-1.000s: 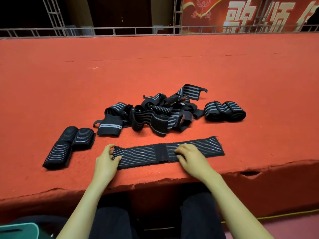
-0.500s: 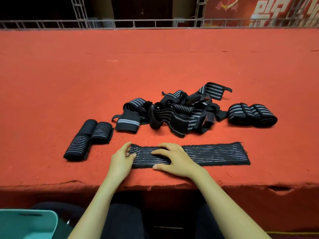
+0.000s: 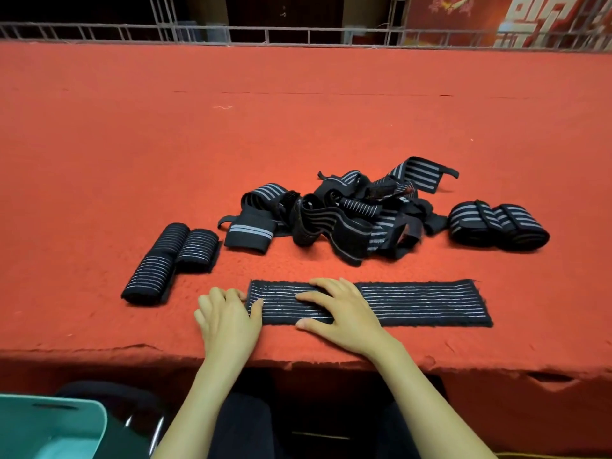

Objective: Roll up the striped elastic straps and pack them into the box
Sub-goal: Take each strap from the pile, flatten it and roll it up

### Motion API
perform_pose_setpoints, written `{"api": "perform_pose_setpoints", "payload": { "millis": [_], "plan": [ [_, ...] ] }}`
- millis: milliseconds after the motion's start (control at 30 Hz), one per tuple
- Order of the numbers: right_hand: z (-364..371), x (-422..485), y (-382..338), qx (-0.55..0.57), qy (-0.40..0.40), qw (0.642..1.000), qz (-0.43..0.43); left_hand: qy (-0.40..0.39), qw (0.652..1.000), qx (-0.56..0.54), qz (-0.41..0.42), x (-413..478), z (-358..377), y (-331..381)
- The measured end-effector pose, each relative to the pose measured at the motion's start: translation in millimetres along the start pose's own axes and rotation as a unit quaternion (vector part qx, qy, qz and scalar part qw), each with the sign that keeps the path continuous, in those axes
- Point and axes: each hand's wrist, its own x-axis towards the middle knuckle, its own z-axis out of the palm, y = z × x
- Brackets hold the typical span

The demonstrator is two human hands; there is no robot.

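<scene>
A black elastic strap with thin grey stripes (image 3: 420, 303) lies flat along the near edge of the red carpeted surface (image 3: 298, 127). My left hand (image 3: 228, 321) touches its left end, thumb on the strap's corner. My right hand (image 3: 344, 311) lies flat on the strap's left half, fingers spread and pointing left. Behind it sits a tangled pile of loose striped straps (image 3: 344, 217). Rolled straps (image 3: 169, 260) lie at the left, and two more rolled straps (image 3: 496, 225) at the right. A teal box (image 3: 49, 425) shows at the bottom left, below the surface.
The carpet's front edge (image 3: 99, 351) is frayed, with a tear at the right (image 3: 549, 377). A metal truss rail (image 3: 298, 34) runs along the far edge. My dark-trousered legs (image 3: 245, 422) are under the surface, next to a chair frame (image 3: 159, 432).
My right hand slid left along the strap from its middle onto the left half, close to my left hand. The camera view shifted left and down, bringing the teal box into sight.
</scene>
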Motion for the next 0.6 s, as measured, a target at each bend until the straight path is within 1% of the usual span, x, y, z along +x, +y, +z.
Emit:
{"api": "perform_pose_setpoints", "payload": {
  "millis": [67,167,300,367,600],
  "plan": [
    [0.8,-0.1,-0.8,-0.004,0.000,1.000,0.001,-0.002,1.000,0.004,-0.014,-0.5,-1.6,0.5],
    [0.1,-1.1,-1.9,-0.018,-0.002,1.000,-0.009,0.028,0.999,-0.039,-0.018,-3.1,-3.2,3.1],
    [-0.6,-2.6,-2.9,-0.023,-0.014,1.000,-0.013,0.091,0.990,-0.091,0.057,-11.5,0.2,4.7],
    [-0.8,-2.8,-2.8,-0.020,-0.012,1.000,-0.010,0.099,0.987,-0.095,0.078,-12.5,2.2,5.9],
    [-1.2,-2.6,-2.6,-0.008,0.000,1.000,-0.010,0.098,0.987,-0.078,0.105,-12.1,6.9,14.9]
  ]
}}
